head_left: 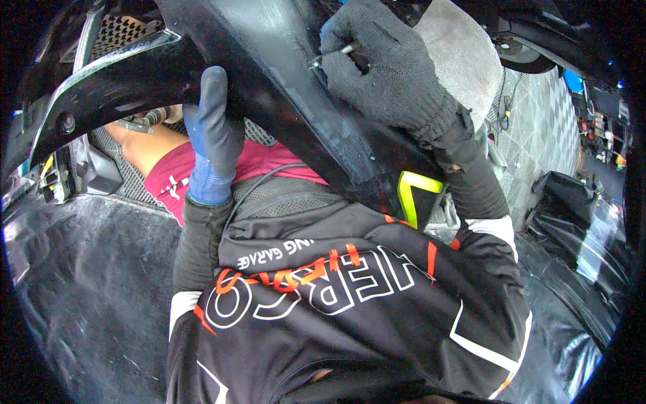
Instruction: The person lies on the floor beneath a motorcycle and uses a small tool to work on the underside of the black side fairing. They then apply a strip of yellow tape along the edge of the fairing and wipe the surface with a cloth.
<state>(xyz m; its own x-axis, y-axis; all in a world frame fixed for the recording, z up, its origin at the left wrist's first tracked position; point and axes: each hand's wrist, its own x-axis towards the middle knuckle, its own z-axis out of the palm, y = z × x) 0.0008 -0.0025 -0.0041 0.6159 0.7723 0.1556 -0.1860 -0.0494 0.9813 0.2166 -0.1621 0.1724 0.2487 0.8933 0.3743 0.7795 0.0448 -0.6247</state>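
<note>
A large glossy black curved panel (256, 71), which looks like a car bumper, lies across my lap, with a dull, scuffed grey band running along it. My left hand (215, 138), in a blue and grey coated glove, grips the panel's lower edge. Its thumb points up on the near face, and the other fingers are mostly hidden. Over the upper part of the panel, my right hand (383, 71), in a dark grey knit glove, is closed on a slim metal tool (346, 50). The tool's thin tip is at the scuffed band; its exact kind is unclear.
A grey rounded pad or cloth (464, 50) sits beyond my right wrist. Black sheeting (87, 283) covers the ground to my left. A wheel (521, 50) stands at the upper right, near a checkered floor (545, 128) with a thin cable (505, 108).
</note>
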